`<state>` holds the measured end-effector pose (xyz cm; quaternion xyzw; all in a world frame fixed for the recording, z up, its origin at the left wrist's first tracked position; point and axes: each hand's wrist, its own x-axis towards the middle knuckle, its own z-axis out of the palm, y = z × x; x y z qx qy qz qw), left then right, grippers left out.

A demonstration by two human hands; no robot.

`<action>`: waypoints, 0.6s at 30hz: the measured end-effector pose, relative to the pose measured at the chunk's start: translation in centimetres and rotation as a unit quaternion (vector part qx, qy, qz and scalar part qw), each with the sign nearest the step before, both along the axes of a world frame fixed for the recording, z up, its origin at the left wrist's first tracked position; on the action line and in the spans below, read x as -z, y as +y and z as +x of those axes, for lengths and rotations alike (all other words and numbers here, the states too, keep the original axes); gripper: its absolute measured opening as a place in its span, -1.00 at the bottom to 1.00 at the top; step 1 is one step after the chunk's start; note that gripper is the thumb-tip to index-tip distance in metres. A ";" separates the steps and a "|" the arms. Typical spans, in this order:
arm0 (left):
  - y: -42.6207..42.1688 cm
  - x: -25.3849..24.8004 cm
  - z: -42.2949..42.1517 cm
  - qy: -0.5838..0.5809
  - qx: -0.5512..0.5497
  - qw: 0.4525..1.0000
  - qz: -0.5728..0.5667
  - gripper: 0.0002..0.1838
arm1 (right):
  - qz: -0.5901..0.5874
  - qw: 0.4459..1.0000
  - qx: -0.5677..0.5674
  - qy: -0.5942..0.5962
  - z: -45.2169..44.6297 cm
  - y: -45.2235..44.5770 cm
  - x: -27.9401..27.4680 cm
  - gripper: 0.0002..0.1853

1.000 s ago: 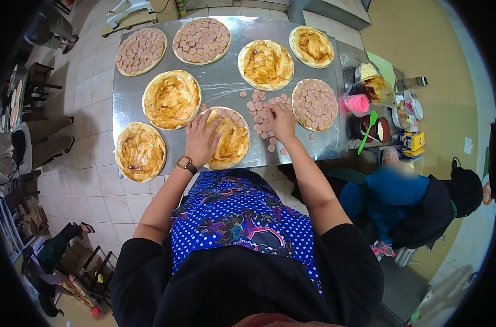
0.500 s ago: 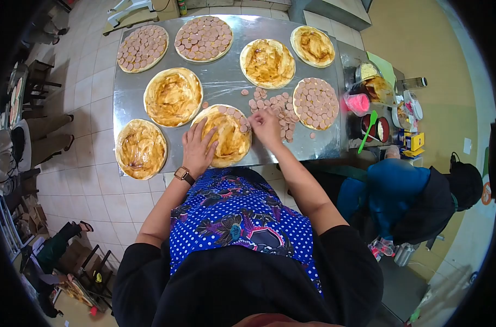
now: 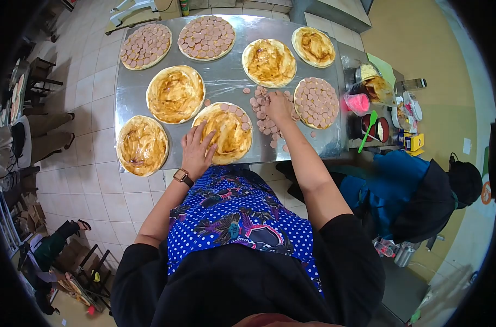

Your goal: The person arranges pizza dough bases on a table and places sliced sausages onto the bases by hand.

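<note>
My left hand rests with spread fingers on the left edge of a round pizza base smeared with brown sauce. A few pink sausage slices lie along its upper right. To the right, my right hand reaches into a loose pile of sausage slices on the metal table. Its fingers are drawn together among the slices; whether they hold one is hidden. Right of the pile sits a pizza base covered with slices.
More sauced bases and two slice-covered ones lie around the metal table. A side counter at right carries bowls, a green spatula and a yellow box. A person in blue is close on my right.
My right hand has moved from the right edge of the near base up and right to the sausage pile. My left hand stays on the base's left edge.
</note>
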<state>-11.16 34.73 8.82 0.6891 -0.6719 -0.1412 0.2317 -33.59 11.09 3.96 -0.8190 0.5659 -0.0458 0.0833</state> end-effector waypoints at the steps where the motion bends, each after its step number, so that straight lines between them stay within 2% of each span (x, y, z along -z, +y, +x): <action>1: 0.1 -0.1 0.0 0.000 -0.001 1.000 -0.001 -0.56 | -0.002 1.000 0.010 -0.021 -0.2 -0.3 0.4 -0.75; 2: 0.1 -0.3 0.1 0.000 -0.002 1.000 0.001 -0.56 | -0.002 1.000 0.009 -0.022 -0.7 -0.4 0.8 -0.75; 4: 0.3 -0.3 0.3 0.001 -0.003 1.000 0.002 -0.56 | -0.062 0.983 0.007 -0.171 -1.4 0.2 -0.7 -0.74; 5: 0.4 -0.3 0.4 0.002 -0.003 1.000 0.002 -0.56 | -0.062 0.983 0.007 -0.170 -1.7 0.6 -1.4 -0.74; 6: 0.4 -0.2 0.5 0.002 -0.003 1.000 0.002 -0.56 | 0.145 0.920 0.103 -0.348 -2.1 1.1 -2.1 -0.75; 7: 0.4 -0.1 0.4 0.003 -0.003 1.000 0.001 -0.56 | 0.340 0.776 0.191 -0.495 -2.5 1.9 -2.5 -0.76; 8: 0.2 0.0 0.2 0.002 0.016 1.000 0.003 -0.56 | 0.338 0.777 0.192 -0.495 -2.8 3.1 -2.7 -0.76; 10: -0.5 0.1 -0.4 0.003 0.035 0.999 0.004 -0.55 | 0.385 0.745 0.169 -0.517 -3.4 6.0 -3.0 -0.81; 13: -2.8 0.4 -1.6 -0.020 0.095 0.995 -0.010 -0.50 | 0.406 0.743 0.159 -0.507 -3.3 9.2 -2.8 -0.80; 15: -4.3 0.8 -2.4 -0.079 0.141 0.987 -0.007 -0.45 | 0.378 0.761 0.144 -0.507 -3.0 10.7 -1.6 -0.79; 17: -5.5 0.9 -2.9 -0.082 0.153 0.985 -0.012 -0.43 | 0.342 0.797 0.142 -0.477 -2.3 11.8 -1.0 -0.80; 18: -6.0 1.0 -3.1 -0.090 0.164 0.982 -0.010 -0.43 | 0.342 0.795 0.142 -0.480 -1.7 12.2 -1.2 -0.86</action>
